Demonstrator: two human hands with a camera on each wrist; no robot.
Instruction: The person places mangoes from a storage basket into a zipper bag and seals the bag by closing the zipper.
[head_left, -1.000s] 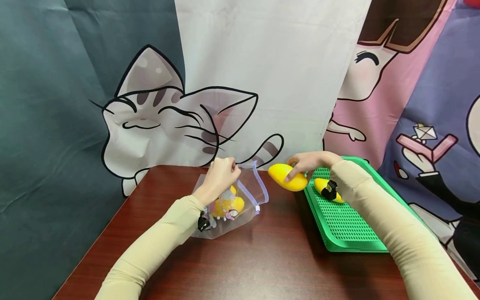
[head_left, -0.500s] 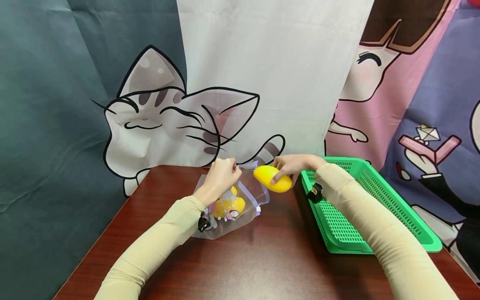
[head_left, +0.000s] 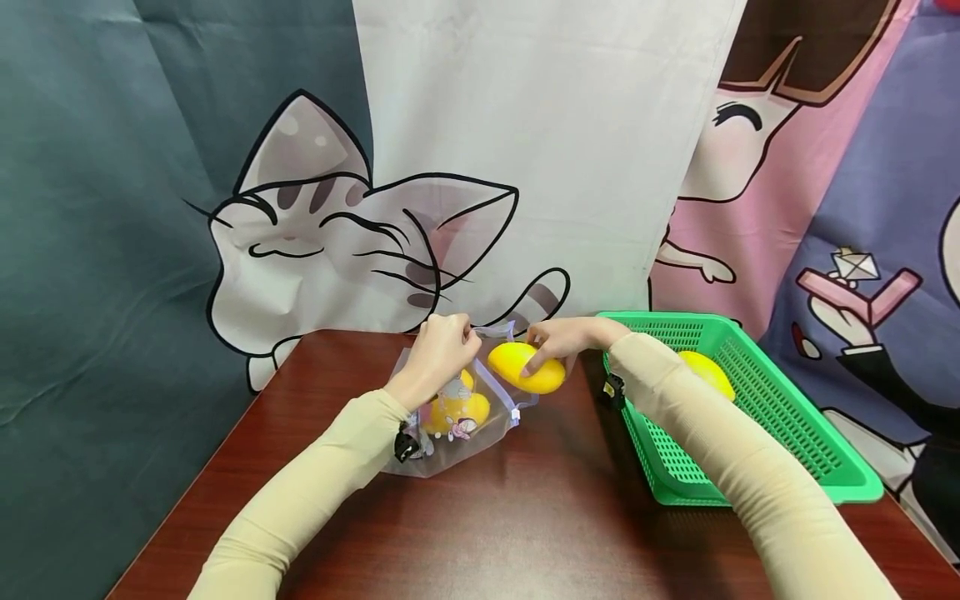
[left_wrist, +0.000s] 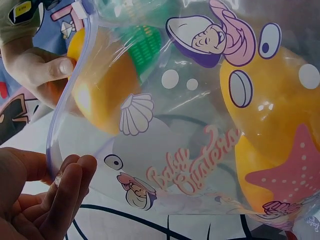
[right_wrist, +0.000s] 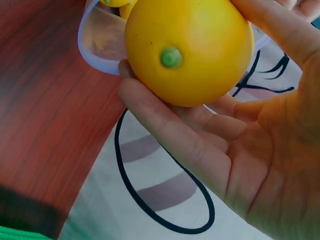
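My left hand (head_left: 441,354) pinches the purple upper edge of a clear zip bag (head_left: 480,437), whose mouth faces right. Yellow mangoes (left_wrist: 272,105) lie inside the bag, behind its printed shells and starfish. With fingers and thumb around it, my right hand (head_left: 566,337) holds another yellow mango (head_left: 525,368) at the bag's mouth. In the right wrist view this held mango (right_wrist: 192,45) shows its green stem end, and the bag's purple rim (right_wrist: 87,52) curves just beyond it. From the head view I cannot tell whether the mango's tip is inside the opening.
A green perforated basket (head_left: 678,493) stands on the right of the dark red wooden table (head_left: 547,517). One yellow mango (head_left: 708,373) shows in it, partly behind my right sleeve. A cartoon-printed cloth (head_left: 540,167) hangs along the table's back edge.
My right hand has carried the mango leftward, from beside the basket to the bag's mouth. The left hand and the bag have stayed nearly still.
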